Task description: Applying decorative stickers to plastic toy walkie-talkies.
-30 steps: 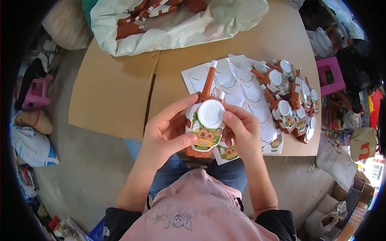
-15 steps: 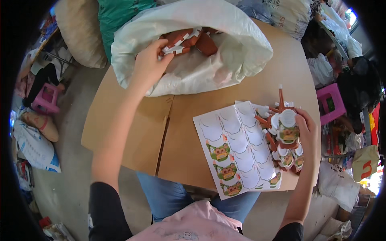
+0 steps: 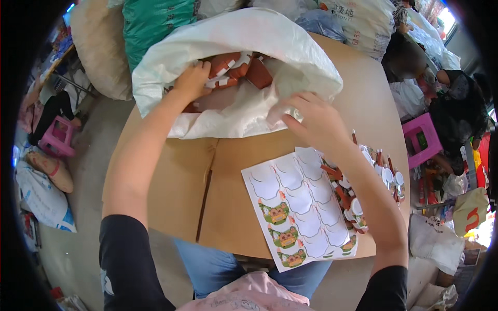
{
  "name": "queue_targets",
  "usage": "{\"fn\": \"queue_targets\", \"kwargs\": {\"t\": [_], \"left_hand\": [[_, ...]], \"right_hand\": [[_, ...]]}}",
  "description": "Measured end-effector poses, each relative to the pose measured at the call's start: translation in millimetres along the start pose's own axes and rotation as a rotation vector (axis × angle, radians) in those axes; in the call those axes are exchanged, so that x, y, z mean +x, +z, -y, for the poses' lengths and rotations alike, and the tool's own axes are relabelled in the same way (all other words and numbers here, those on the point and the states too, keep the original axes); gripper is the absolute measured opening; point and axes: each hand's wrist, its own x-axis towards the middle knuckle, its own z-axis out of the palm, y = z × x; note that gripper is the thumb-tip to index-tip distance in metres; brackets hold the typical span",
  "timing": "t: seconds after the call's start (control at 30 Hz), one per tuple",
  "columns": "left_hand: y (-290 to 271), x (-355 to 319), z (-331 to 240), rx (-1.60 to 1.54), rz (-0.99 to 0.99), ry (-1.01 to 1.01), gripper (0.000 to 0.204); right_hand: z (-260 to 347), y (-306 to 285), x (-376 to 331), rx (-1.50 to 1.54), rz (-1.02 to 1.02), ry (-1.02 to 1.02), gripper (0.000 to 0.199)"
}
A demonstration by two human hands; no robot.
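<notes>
My left hand (image 3: 193,82) reaches into the mouth of a big white woven sack (image 3: 244,127). Its fingers are bent against brown plastic pieces with white tabs (image 3: 228,72); what lies in its grasp is partly hidden. Over the sack's front rim is my right hand (image 3: 314,115), its thumb apart from the stretched fingers, close to the sack's plastic. Beneath my right forearm, a sheet of stickers (image 3: 306,199) lies on the table, several green pictures left along one side. Brown and white plastic toys (image 3: 386,173) lie in a pile beyond it, partly covered by the forearm.
The brown table (image 3: 176,181) has a dark seam running toward me. Full sacks stand behind it, a green one (image 3: 155,31) and a tan one (image 3: 101,46) at left. Pink stools (image 3: 423,140) stand on both sides, with other people seated nearby.
My right hand has let go of a white-faced toy with a picture on it and moved up and left to the sack. My left hand has stayed inside the sack's mouth.
</notes>
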Motion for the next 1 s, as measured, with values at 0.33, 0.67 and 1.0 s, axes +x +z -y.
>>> {"fn": "queue_targets", "kwargs": {"t": [0.33, 0.67, 1.0], "left_hand": [[12, 6, -5, -0.253, -0.151, 0.157, 0.105], [-11, 4, -17, -0.425, -0.167, 0.165, 0.069], [-96, -111, -32, -0.771, -0.158, 0.022, 0.045]], "right_hand": [[-38, 136, 152, -0.116, -0.086, 0.253, 0.086], [-65, 131, 160, 0.067, -0.169, 0.114, 0.078], [26, 42, 32, 0.585, -0.108, 0.159, 0.072]]}}
